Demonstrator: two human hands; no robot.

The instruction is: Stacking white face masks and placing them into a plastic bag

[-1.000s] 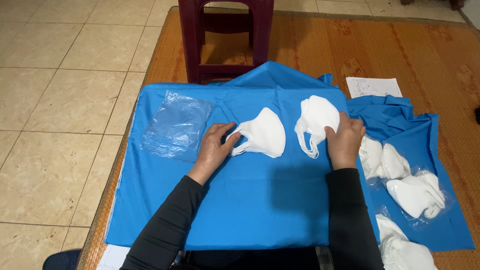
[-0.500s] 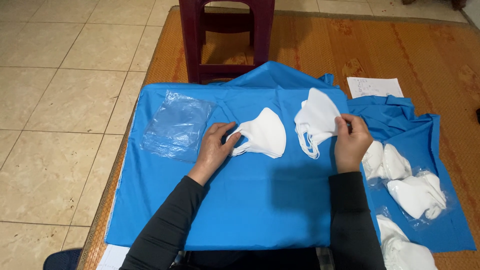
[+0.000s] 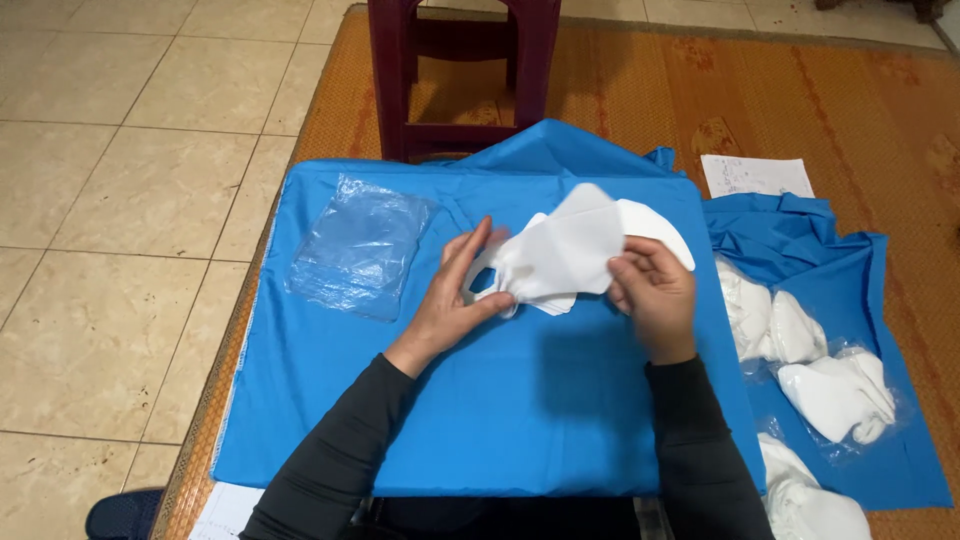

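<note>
White masks (image 3: 572, 250) between left hand (image 3: 452, 298) and right hand (image 3: 655, 295) fingers

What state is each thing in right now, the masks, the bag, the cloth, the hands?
White masks: stacked together, held above the cloth by both hands.
Left hand: gripping the masks' left end.
Right hand: pinching their right side.
Clear plastic bag: flat, crumpled, apparently empty.
Blue cloth: spread smooth.
Bagged masks: piled at right in plastic.
Paper sheet: lying flat.
Stool: upright.
</note>
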